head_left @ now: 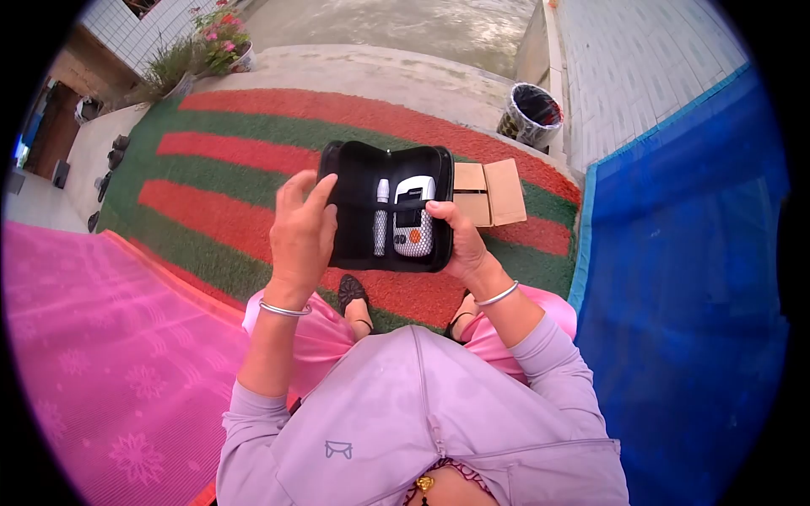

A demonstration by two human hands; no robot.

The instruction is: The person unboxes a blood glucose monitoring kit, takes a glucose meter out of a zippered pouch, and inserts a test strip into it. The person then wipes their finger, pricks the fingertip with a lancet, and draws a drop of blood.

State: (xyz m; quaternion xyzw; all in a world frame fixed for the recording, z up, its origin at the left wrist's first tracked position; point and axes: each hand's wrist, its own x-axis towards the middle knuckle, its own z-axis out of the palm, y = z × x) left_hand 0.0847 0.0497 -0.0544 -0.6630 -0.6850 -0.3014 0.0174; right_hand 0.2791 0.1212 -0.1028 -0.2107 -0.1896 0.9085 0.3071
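A black zip case [353, 228] lies unfolded in front of me, above my knees. Inside its right half, a white meter [413, 240] with a dark screen and an orange button sits under a black strap. A slim white pen-shaped device [381, 219] is held upright beside the meter. My right hand [462, 240] grips the case's right edge, thumb on top near the meter. At the case's left edge is my left hand [299, 232], its fingers apart and bent, holding nothing that shows. An opened cardboard box [504, 192] shows just beyond the case on the right.
Below lies a red and green striped carpet [253, 160]. A lined waste bin [531, 118] stands at the upper right, potted flowers [221, 46] at the upper left. Pink fabric [110, 354] spreads at left, blue fabric [683, 295] at right. Shoes [116, 156] line the left edge.
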